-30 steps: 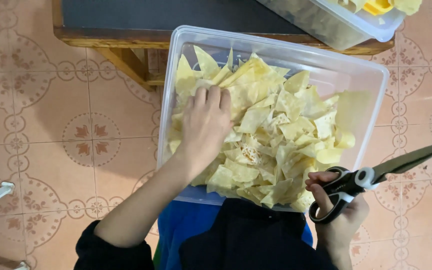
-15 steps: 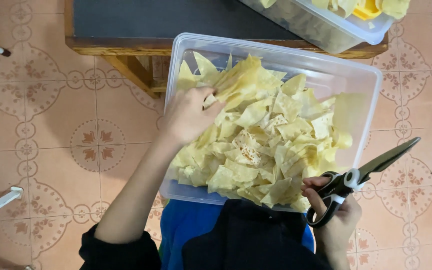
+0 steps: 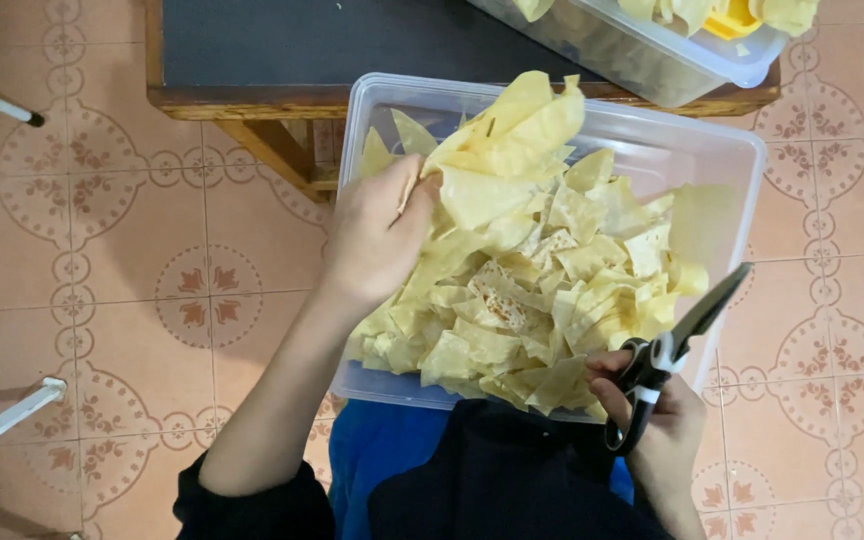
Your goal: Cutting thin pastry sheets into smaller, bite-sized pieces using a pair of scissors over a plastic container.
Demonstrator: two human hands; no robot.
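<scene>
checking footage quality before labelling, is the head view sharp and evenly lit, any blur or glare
Head view: light is soft and even, with faint shadows on the tiled floor; the left hand and lifted yellow sheet are slightly motion-soft; the scissors in the right hand look crisp; the clear bin wall shows mild hazy sheen, no harsh glare.

A clear plastic tub (image 3: 722,160), rectangular with rounded corners, rests on the person's lap just below the near edge of the dark-topped wooden desk (image 3: 282,60) and is heaped with pale yellow, thin, crinkled cut pieces (image 3: 542,290), some speckled. A larger uncut yellow sheet (image 3: 512,130) is lifted and bunched above the tub's far left part, pinched in the left hand (image 3: 377,240). Black-handled scissors (image 3: 667,350) with blades nearly together slant up to the right over the tub's near right corner, gripped in the right hand (image 3: 662,430).
</scene>
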